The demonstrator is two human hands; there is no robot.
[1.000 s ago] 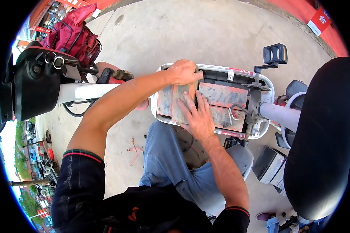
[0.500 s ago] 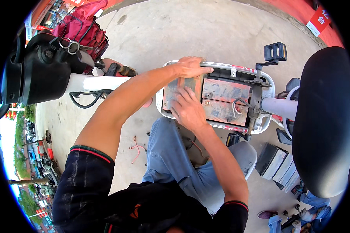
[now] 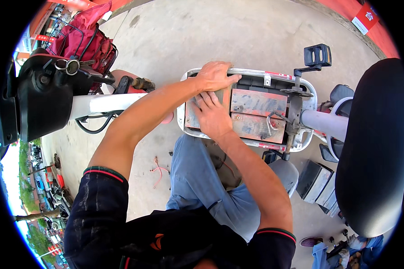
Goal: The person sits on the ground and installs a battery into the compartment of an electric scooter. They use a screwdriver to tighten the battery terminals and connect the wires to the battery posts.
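1. Both hands are down in the open white-rimmed battery tray [image 3: 182,117] of the electric scooter, working on the dusty grey rectangular battery block [image 3: 194,114] at its left end.
2. The left hand [image 3: 215,74] is hooked over the far edge of the tray, fingers curled down over the top of that block. It looks like a grip on it, though the fingertips are hidden.
3. The right hand [image 3: 212,115] lies flat on the block, fingers spread and pressing down, closed on nothing.
4. My read: this is the seating or shifting of the end block within the tray, so the next move calls for a steady push or lift with both hands together (tight fit, by the look of it).
5. Two more reddish-grey battery blocks [image 3: 258,114] sit just to the right, touching it, with thin wires [image 3: 272,125] looped at their right end.
6. The black scooter seat [image 3: 372,148] stands raised on the right.
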